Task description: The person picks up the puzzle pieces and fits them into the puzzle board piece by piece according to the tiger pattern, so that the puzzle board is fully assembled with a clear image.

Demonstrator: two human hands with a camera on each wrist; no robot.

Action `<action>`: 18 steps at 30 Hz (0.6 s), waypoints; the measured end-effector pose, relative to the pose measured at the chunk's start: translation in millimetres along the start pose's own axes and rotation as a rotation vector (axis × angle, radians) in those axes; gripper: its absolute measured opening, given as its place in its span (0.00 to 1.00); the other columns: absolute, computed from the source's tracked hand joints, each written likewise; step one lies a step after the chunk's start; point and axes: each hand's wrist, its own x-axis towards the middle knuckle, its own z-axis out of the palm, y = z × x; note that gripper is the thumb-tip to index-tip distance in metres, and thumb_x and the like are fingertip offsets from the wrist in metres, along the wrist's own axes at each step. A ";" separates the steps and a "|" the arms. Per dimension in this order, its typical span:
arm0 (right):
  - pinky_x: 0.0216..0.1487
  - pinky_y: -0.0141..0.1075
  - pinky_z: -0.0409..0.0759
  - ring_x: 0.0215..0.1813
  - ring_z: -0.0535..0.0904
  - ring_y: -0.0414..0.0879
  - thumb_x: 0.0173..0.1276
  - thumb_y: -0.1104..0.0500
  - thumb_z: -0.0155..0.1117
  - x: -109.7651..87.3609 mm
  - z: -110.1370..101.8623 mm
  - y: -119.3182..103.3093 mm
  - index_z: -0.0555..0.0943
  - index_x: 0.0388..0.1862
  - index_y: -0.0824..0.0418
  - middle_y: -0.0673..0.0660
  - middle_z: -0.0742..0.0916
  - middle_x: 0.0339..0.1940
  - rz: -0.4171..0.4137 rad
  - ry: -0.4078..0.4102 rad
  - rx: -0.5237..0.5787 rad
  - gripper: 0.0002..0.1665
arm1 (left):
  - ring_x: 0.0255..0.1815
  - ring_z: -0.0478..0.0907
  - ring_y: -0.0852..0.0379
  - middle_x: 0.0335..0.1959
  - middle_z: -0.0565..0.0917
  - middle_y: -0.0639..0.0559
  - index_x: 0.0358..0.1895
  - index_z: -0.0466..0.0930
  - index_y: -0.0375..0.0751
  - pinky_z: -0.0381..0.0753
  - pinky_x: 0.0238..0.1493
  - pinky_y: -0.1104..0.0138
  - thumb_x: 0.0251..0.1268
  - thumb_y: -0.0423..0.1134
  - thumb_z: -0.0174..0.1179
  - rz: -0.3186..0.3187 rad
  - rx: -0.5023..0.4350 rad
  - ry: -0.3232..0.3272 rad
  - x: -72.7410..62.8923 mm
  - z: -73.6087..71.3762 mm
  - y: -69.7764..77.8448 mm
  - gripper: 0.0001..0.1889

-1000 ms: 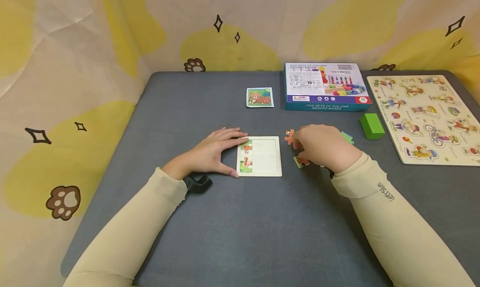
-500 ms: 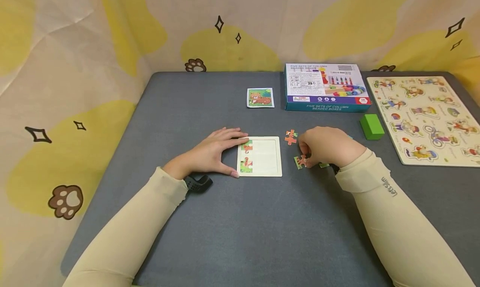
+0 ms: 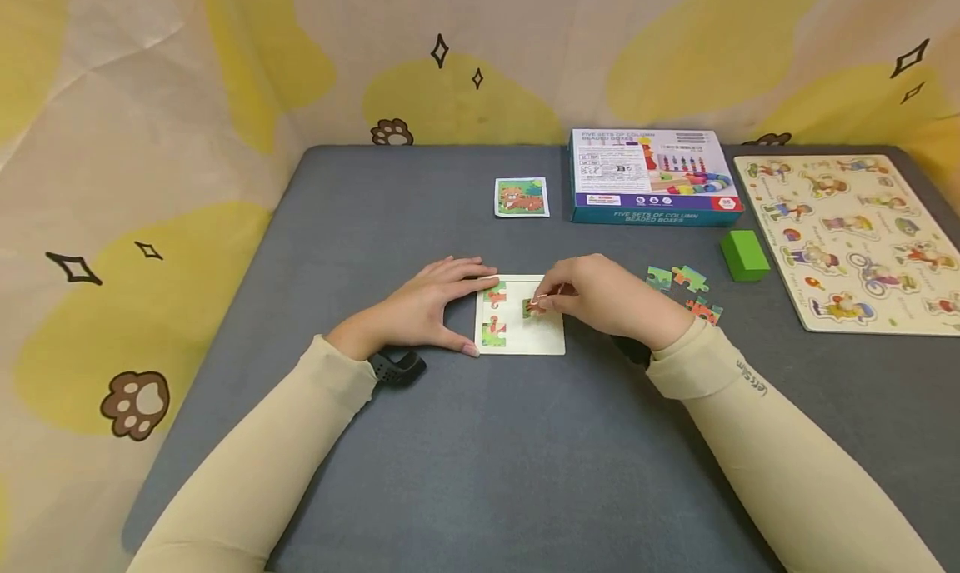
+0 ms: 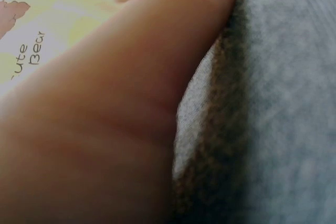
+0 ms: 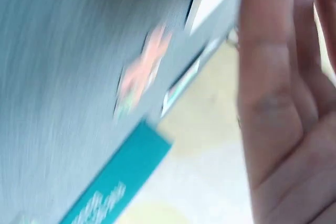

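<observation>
A pale puzzle tray (image 3: 551, 340) lies flat, with an upper puzzle piece (image 3: 497, 293) and a lower puzzle piece (image 3: 493, 333) along its left side. My left hand (image 3: 427, 302) rests at that side, thumb and fingers spread along the edge. Over the tray's middle, my right hand (image 3: 607, 298) pinches a green and orange puzzle piece (image 3: 528, 309). Skin of the left hand (image 4: 115, 98) fills much of the left wrist view. The right wrist view is blurred; an orange puzzle piece (image 5: 142, 69) lies on the table there, past my fingers (image 5: 270, 66).
Right of my right hand lie several loose puzzle pieces (image 3: 691, 278) near a green block (image 3: 744, 255). Farther back are a tiger picture card (image 3: 521, 197) and a beaded boxes carton (image 3: 656, 177). A picture board (image 3: 862, 240) covers the table's right side.
My right hand has picked up the green and orange puzzle piece from the table and carried it left over the tray. Loose pieces it covered now show. The left hand stays put.
</observation>
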 end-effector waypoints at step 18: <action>0.31 0.37 0.76 0.29 0.80 0.43 0.64 0.64 0.77 38.5 31.7 -25.5 0.86 0.31 0.57 0.48 0.86 0.25 -0.001 0.112 0.027 0.06 | 0.85 0.49 0.49 0.82 0.63 0.49 0.81 0.66 0.43 0.40 0.84 0.51 0.53 0.62 0.79 -0.013 0.009 0.007 0.5 1.8 -1.1 0.54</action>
